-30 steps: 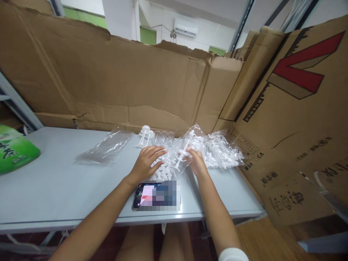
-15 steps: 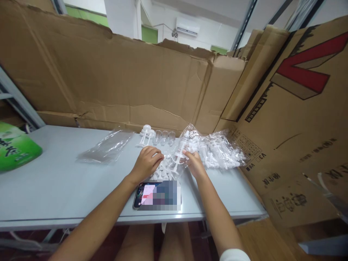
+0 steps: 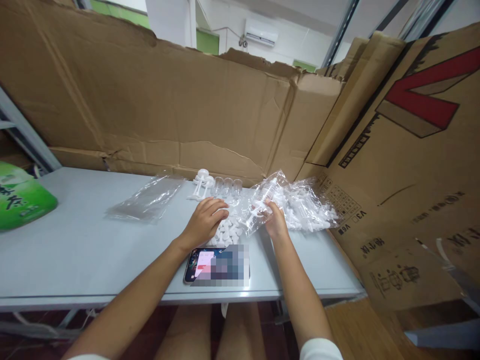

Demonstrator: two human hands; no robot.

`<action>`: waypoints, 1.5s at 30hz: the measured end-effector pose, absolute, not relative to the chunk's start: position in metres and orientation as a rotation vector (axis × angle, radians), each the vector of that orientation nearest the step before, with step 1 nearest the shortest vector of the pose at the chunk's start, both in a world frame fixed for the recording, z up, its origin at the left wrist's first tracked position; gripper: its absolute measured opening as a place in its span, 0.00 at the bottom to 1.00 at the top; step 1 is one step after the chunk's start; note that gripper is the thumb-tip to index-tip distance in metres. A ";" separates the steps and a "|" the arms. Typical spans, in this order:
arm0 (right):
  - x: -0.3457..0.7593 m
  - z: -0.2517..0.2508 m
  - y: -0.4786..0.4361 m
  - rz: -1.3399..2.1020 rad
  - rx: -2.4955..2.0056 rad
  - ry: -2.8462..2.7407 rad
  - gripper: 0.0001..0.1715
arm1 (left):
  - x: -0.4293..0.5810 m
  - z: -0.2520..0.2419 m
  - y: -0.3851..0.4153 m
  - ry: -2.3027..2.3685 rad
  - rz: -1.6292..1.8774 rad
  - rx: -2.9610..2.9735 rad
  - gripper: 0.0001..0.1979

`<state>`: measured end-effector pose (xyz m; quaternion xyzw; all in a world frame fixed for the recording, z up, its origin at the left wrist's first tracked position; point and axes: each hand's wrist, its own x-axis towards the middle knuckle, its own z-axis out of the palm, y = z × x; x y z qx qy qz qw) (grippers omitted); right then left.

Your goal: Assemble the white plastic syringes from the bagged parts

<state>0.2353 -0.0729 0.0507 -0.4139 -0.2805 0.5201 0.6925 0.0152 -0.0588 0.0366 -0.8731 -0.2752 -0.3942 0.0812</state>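
Grey table (image 3: pixel 93 255), right hand (image 3: pixel 276 220) holding blurred syringe (image 3: pixel 263 199), left hand (image 3: pixel 206 220) curled, grip unclear, phone (image 3: pixel 217 266) partly pixelated

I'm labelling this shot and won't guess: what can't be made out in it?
Head view:
Left hand: whether it holds anything, hidden by its own curl.
White parts: their number, hidden by overlap and that hand.
Phone screen: most of it, covered by pixelation.
Green package: its left end, cut off by the picture's edge.
Filled clear bag: contents' count, obscured by creases and glare.
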 end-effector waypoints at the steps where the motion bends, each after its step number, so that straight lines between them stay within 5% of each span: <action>1: 0.236 0.051 -0.073 1.162 -0.920 -0.608 0.14 | 0.015 0.037 -0.059 -0.835 -1.187 -2.607 0.10; 29: 0.244 0.058 -0.072 1.210 -0.863 -0.418 0.10 | 0.009 0.041 -0.063 -0.955 -1.582 -2.567 0.07; 45: 0.233 0.043 -0.068 1.222 -0.857 -0.540 0.12 | 0.029 0.035 -0.080 -0.629 -1.075 -2.961 0.09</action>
